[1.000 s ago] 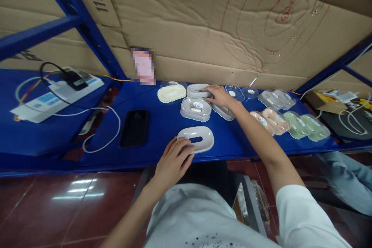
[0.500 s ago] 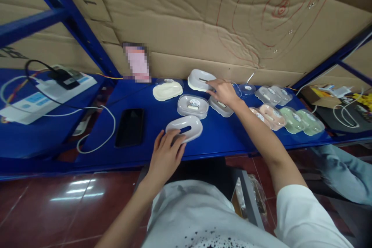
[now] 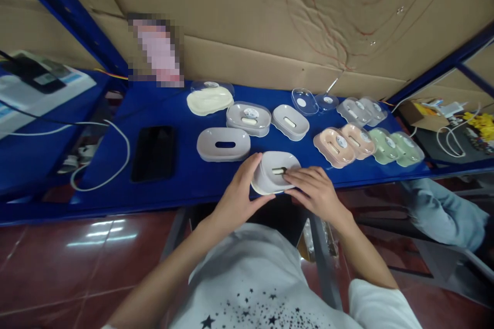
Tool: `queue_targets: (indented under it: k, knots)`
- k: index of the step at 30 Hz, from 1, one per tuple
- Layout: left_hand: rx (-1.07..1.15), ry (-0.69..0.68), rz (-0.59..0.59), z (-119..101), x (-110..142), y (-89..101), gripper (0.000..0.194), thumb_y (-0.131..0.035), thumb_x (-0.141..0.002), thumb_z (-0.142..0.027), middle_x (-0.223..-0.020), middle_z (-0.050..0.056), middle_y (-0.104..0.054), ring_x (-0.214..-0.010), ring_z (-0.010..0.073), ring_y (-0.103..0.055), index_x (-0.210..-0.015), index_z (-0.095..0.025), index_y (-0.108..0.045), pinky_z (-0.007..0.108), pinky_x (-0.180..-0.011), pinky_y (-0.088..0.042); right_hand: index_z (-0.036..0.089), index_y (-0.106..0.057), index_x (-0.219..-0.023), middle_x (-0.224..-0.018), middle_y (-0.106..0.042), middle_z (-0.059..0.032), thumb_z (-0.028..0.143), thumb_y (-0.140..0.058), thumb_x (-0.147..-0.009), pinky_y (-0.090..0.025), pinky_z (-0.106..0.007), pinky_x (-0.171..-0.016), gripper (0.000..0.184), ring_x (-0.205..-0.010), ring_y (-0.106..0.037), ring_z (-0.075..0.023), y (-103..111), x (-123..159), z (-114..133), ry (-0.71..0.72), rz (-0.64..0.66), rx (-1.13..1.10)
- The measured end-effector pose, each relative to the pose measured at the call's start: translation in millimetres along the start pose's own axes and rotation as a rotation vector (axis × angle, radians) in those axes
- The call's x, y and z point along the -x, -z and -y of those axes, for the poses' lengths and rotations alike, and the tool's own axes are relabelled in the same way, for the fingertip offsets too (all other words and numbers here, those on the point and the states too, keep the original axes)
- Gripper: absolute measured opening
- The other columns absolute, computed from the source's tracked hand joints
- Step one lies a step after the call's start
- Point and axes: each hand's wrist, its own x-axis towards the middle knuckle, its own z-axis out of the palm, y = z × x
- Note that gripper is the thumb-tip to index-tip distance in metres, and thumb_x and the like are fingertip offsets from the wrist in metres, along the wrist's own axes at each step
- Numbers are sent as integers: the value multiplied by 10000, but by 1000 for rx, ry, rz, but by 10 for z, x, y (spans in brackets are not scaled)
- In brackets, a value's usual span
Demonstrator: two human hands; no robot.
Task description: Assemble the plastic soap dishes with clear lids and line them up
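Note:
A grey-white oval soap dish (image 3: 266, 179), with a slot in its middle and a cream base, is at the table's front edge between my hands. My left hand (image 3: 237, 200) wraps its left side, thumb in front. My right hand (image 3: 318, 193) grips its right side, fingertips reaching over the rim near the slot. Left of it lies a slotted grey soap dish top (image 3: 204, 151), untouched. Behind are a grey soap dish under a clear lid (image 3: 236, 118) and an uncovered grey soap dish (image 3: 299, 126).
A cream base (image 3: 210, 103) lies at the back left, clear lids (image 3: 304, 102) at the back. Peach soap dishes (image 3: 334, 149), green ones (image 3: 405, 149) and grey ones (image 3: 351, 112) stand right. A black phone (image 3: 153, 154) and a white cable (image 3: 125, 151) lie left. Cardboard (image 3: 239, 15) backs the table.
My right hand has brought the back grey soap dish to the front edge. My left hand has let go of the slotted top and moved right onto this dish.

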Motion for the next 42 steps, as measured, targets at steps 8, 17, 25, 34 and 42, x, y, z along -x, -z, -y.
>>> queue_targets:
  k: [8, 17, 25, 34, 42]
  knots:
    - [-213, 52, 49, 109, 69, 82, 970, -780, -946, -274, -1705, 186, -447, -1586, 388, -446, -1718, -292, -192, 657, -1303, -356, 390, -783, -1259, -1280, -800, -56, 466, -732, -1001, -601, -608, -1069, 274, -1216, -737, -343, -197, 220, -200, -525, -372, -339]
    - [-104, 78, -17, 299, 82, 211, 1192, -871, -903, -351, -1768, 190, -327, -1595, 374, -433, -1750, -357, -32, 546, -1235, -487, 462, -604, -1544, -1440, -736, -6, 297, -616, -1073, -528, -574, -1172, 499, -1387, -654, -303, -439, -76, 255, -229, -109, -190]
    - [-391, -171, 16, 276, 126, 360, 809, -710, -1035, -346, -1795, 181, -278, -1635, 397, -361, -1718, -340, -277, 613, -1268, -438, 463, -361, -1695, -1527, -678, 12, 95, -500, -1065, -471, -554, -1203, 742, -1475, -593, -257, -384, -169, 203, -7, 136, -24]
    - [-560, -296, -17, 366, 172, 311, 457, -747, -1011, -373, -1616, 99, -597, -1518, 379, -544, -1456, -325, -650, 566, -1183, -547, 426, -629, -1517, -1489, -708, 18, 249, -554, -1106, -480, -503, -1211, 453, -1451, -622, -225, -108, -382, 72, 75, 289, -88]
    - [-454, -251, -29, 320, 134, 306, 368, -704, -1026, -305, -1619, 170, -553, -1496, 395, -556, -1392, -274, -689, 597, -1151, -560, 192, -757, -1338, -1373, -762, -157, 381, -567, -1072, -505, -552, -1134, 377, -1312, -690, -369, 305, -1415, -1488, -497, 160, 291]
